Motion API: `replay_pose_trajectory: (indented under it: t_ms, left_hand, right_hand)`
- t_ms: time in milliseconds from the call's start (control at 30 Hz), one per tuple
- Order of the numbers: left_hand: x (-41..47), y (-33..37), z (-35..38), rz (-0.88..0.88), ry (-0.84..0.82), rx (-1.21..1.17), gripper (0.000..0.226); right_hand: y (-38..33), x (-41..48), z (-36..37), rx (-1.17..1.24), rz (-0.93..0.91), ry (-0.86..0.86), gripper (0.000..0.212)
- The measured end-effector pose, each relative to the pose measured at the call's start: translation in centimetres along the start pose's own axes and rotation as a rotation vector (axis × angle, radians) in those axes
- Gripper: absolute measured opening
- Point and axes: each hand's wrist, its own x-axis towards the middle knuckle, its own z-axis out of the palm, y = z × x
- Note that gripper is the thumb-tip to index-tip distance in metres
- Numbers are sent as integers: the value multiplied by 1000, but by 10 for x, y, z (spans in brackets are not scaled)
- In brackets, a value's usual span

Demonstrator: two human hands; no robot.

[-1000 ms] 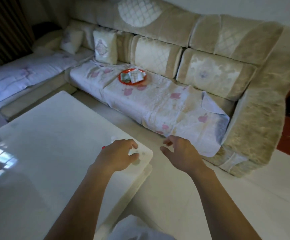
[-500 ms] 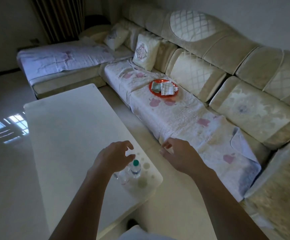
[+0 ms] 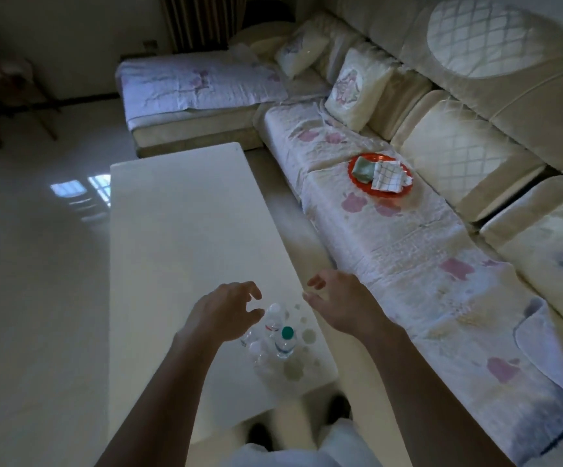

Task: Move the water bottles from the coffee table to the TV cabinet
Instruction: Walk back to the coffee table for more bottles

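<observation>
Several clear water bottles stand close together near the front right corner of the white coffee table. One bottle has a green cap; another has a white cap and a red label; a third clear one stands beside them. My left hand hovers just left of and above the bottles, fingers loosely curved, holding nothing. My right hand hangs to the right of the bottles over the table's edge, fingers spread and empty. The TV cabinet is not in view.
A long beige corner sofa with flowered covers runs along the right and the back. On its seat lies a red plate with folded cloths. A narrow strip of floor separates table and sofa. A wooden chair stands far left.
The view has swung left and pulled back, so more of the table and the bottles show. Both hands stay near the bottles, still empty, the left one now uncovering them.
</observation>
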Motion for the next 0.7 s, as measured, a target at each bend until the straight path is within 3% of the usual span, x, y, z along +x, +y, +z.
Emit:
replay_pose_trajectory:
  t_ms: [367,700]
  left_hand:
    - [42,-14,77,-201,-74,-30,43]
    - [88,-60,191,-307,-150,-80,69]
  right_hand:
    - [51,80,66,-31,-79,-249,38]
    - [114,117,192,-72,-26,-466,73]
